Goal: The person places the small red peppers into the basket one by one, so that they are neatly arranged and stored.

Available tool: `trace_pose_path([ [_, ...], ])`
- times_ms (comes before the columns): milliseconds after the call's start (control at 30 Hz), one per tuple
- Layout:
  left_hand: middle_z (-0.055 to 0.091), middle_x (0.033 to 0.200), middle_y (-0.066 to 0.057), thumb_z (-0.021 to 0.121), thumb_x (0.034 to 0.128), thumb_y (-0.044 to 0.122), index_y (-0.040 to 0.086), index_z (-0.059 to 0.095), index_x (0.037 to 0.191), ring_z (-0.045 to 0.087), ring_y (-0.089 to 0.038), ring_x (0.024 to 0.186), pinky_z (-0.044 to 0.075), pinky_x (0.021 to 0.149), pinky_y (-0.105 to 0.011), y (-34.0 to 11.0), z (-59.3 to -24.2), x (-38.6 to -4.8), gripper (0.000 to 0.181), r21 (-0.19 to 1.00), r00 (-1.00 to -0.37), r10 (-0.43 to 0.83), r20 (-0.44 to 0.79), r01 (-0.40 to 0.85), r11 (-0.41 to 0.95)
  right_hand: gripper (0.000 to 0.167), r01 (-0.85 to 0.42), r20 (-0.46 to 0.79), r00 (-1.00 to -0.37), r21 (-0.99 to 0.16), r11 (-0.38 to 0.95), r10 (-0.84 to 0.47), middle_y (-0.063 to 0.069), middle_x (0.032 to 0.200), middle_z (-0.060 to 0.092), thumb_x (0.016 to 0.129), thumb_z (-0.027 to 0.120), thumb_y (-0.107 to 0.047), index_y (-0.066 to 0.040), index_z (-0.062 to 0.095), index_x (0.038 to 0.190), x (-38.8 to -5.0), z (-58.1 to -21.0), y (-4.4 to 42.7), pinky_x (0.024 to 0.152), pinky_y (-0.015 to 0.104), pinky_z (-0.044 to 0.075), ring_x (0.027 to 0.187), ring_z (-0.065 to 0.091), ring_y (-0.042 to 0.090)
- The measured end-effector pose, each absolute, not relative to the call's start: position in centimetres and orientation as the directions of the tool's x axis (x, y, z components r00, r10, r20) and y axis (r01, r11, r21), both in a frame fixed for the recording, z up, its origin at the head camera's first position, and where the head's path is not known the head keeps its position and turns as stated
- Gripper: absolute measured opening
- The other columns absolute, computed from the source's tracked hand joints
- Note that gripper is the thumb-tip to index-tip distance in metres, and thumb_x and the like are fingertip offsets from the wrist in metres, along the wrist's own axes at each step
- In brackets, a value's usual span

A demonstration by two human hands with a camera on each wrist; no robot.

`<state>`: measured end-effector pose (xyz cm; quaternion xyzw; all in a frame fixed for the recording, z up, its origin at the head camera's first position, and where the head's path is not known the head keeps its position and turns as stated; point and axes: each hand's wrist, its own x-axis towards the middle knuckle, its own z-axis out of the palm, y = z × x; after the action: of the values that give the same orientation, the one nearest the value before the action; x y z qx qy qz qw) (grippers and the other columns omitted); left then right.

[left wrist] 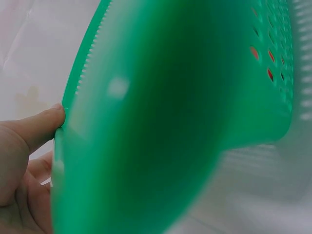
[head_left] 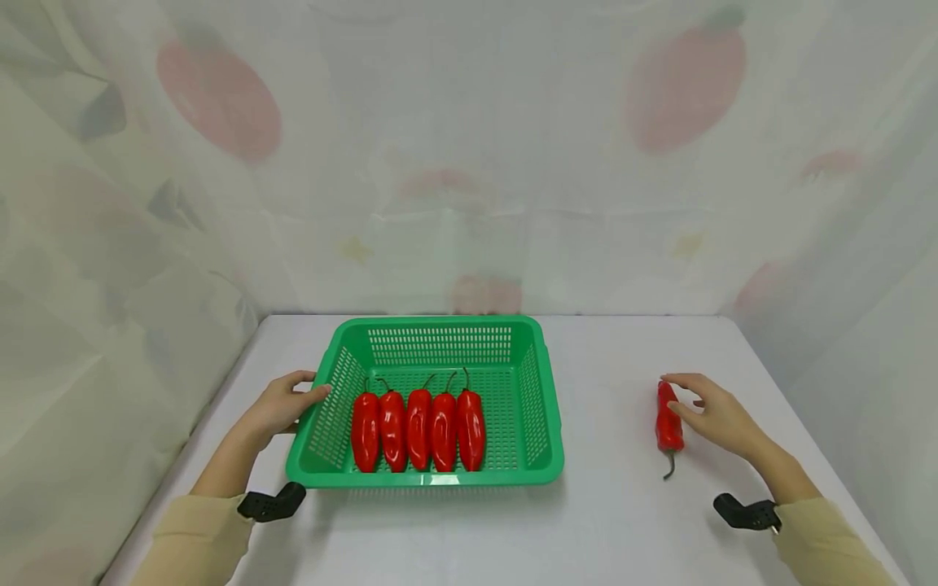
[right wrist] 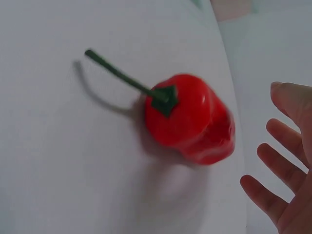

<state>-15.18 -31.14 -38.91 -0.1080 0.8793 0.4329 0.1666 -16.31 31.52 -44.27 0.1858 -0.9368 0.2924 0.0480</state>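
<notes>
On the left, my left hand (head_left: 282,404) grips the side rim of a green plastic basket (head_left: 498,478). In the left wrist view the thumb (left wrist: 46,124) presses on the rim of the basket (left wrist: 107,161), and part of the fingers is hidden. Several red chili peppers (head_left: 418,427) lie side by side in the basket, stems toward the far side. At the right, my right hand (head_left: 714,411) hovers over a lone red chili pepper (head_left: 668,419), whose stem points toward me. In the right wrist view, parted fingers (right wrist: 278,168) stand apart from this pepper (right wrist: 187,114).
A white tabletop (head_left: 608,521) carries the basket and the lone pepper. Behind it hangs a pale curtain (head_left: 469,146) with faded red fruit prints, and more pale sheeting (head_left: 95,342) closes the left side. Each wrist wears a black camera mount (head_left: 747,513).
</notes>
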Motion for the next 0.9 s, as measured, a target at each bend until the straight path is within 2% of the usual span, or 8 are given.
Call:
trace_pose_path([
  [200, 0.054, 0.118, -0.028, 0.053, 0.0917, 0.041, -0.002, 0.031, 0.136, 0.063, -0.020, 0.084, 0.054, 0.075, -0.046, -31.1, -38.9, -15.2, 0.066, 0.727, -0.921, -0.047, -0.386, -0.335, 0.600, 0.056, -0.384, 0.157, -0.921, -0.519, 0.764, -0.356, 0.025, 0.126, 0.048, 0.079, 0.068, -0.001, 0.002, 0.045, 0.130, -16.0, -45.2, 32.8, 0.075, 0.053, 0.051, 0.109, 0.048, 0.043],
  [367, 0.054, 0.118, -0.028, 0.053, 0.0916, 0.041, -0.002, 0.032, 0.135, 0.063, -0.020, 0.085, 0.053, 0.076, -0.046, -31.1, -38.8, -15.1, 0.065, 0.731, -0.923, -0.043, -0.383, -0.332, 0.596, 0.059, -0.413, 0.174, -0.909, -0.501, 0.760, -0.379, 0.025, 0.127, 0.047, 0.078, 0.070, -0.001, 0.002, 0.044, 0.130, -15.9, -46.2, 33.6, 0.074, 0.055, 0.050, 0.111, 0.046, 0.043],
  [700, 0.055, 0.117, -0.028, 0.053, 0.0915, 0.041, -0.002, 0.032, 0.135, 0.064, -0.019, 0.083, 0.054, 0.074, -0.045, -31.0, -39.0, -15.1, 0.065, 0.732, -0.924, -0.049, -0.380, -0.332, 0.594, 0.058, -0.492, 0.210, -0.870, -0.448, 0.747, -0.447, 0.027, 0.129, 0.044, 0.077, 0.064, 0.008, -0.003, 0.047, 0.131, -16.0, -47.3, 33.8, 0.075, 0.047, 0.052, 0.111, 0.046, 0.042],
  [900, 0.054, 0.118, -0.028, 0.054, 0.0910, 0.043, -0.002, 0.032, 0.135, 0.064, -0.019, 0.084, 0.054, 0.075, -0.043, -31.1, -38.8, -15.0, 0.066, 0.734, -0.928, -0.033, -0.372, -0.316, 0.601, 0.054, -0.478, 0.200, -0.876, -0.477, 0.738, -0.438, 0.028, 0.129, 0.042, 0.076, 0.066, 0.007, -0.002, 0.051, 0.126, -15.9, -47.3, 33.7, 0.072, 0.046, 0.053, 0.109, 0.046, 0.044],
])
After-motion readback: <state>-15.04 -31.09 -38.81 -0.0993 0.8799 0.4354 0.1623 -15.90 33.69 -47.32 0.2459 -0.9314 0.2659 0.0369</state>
